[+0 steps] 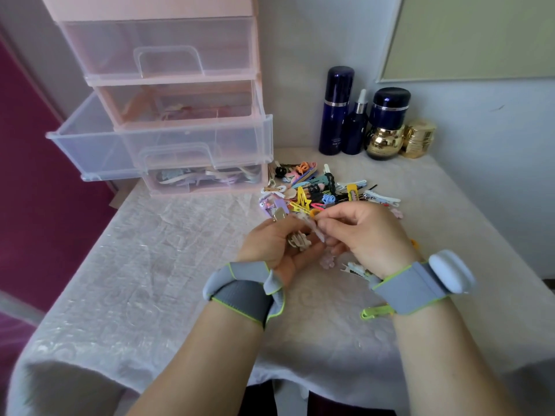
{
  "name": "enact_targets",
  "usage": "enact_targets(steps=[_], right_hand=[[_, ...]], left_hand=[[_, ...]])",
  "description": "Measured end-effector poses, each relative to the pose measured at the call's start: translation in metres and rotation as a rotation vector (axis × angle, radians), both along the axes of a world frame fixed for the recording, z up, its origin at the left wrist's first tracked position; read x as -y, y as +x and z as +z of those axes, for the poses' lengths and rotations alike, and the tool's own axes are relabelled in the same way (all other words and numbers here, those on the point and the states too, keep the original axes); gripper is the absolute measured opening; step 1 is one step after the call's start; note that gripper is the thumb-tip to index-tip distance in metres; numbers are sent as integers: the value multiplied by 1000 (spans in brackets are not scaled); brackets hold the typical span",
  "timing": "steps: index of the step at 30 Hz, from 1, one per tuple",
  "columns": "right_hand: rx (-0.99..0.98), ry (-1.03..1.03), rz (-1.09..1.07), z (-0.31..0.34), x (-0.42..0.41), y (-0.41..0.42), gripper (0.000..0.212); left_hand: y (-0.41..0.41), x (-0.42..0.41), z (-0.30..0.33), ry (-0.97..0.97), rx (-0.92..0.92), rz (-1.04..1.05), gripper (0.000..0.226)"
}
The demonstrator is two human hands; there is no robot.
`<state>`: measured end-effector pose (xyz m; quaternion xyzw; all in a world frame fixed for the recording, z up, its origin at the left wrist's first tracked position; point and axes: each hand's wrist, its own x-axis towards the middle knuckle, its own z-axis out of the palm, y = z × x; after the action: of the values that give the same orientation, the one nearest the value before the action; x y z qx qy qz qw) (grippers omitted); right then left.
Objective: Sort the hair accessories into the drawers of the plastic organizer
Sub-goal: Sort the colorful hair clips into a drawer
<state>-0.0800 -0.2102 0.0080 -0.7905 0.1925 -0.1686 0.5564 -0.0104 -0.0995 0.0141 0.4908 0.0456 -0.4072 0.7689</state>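
Fingers [322, 225] of right hand [357, 232] pinch a pale clip [313, 228]; left hand [271, 246] grips several clips [298, 240], near the pile [324, 187].

Bottles and jars standing behind me on the table

A tall dark blue bottle [335, 111] is standing at the back of the cloth-covered table [156, 280], against the pale wall [468, 139]. Just right of it a dark blue dropper bottle [356, 124] is standing, then a dark blue jar [389, 108] is sitting on top of a gold jar [385, 142]. A smaller gold jar [418, 139] is sitting furthest right of the tall bottle. A board [474, 34] is hanging above them.
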Motion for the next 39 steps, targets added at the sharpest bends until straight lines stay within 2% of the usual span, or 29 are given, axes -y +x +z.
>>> enact_targets(steps=[3, 5, 7, 8, 13, 15, 20, 24, 27, 30, 32, 35, 39], right_hand=[[36, 55, 59, 4, 4, -7, 24], [68, 57, 0, 6, 9, -12, 22], [59, 21, -84, 7, 17, -17, 17], [44, 0, -113, 7, 21, -20, 14], [-17, -107, -134, 4, 32, -31, 9], [-44, -129, -122, 3, 32, -32, 9], [-133, -219, -66, 0, 31, -34, 15], [-288, -364, 23, 2, 29, -36, 14], [-435, -562, 101, 4, 27, -36, 21], [-486, -674, 114, 3, 24, -32, 26], [-464, -666, 103, 1, 25, -31, 23], [-344, -523, 52, -3, 26, -33, 15], [-155, -359, -29, -8, 23, -27, 16]], left_hand=[[-3, 2, -1, -15, -12, -33, 6], [-4, 4, -3, -19, -6, -5, 12], [-6, 5, -4, 22, 86, 20, 19], [-6, 5, -6, 79, 191, 9, 21], [-8, 6, -12, 552, 969, -199, 24], [-11, 10, -12, 643, 1125, -250, 28], [-19, 21, -9, 794, 1362, -286, 31], [-20, 25, -9, 872, 1475, -325, 30], [-20, 27, -10, 914, 1486, -311, 28], [-20, 25, -11, 917, 1465, -321, 28], [-20, 23, -9, 924, 1430, -333, 30], [-18, 21, -6, 943, 1399, -341, 30], [-16, 20, -4, 955, 1307, -304, 31]])
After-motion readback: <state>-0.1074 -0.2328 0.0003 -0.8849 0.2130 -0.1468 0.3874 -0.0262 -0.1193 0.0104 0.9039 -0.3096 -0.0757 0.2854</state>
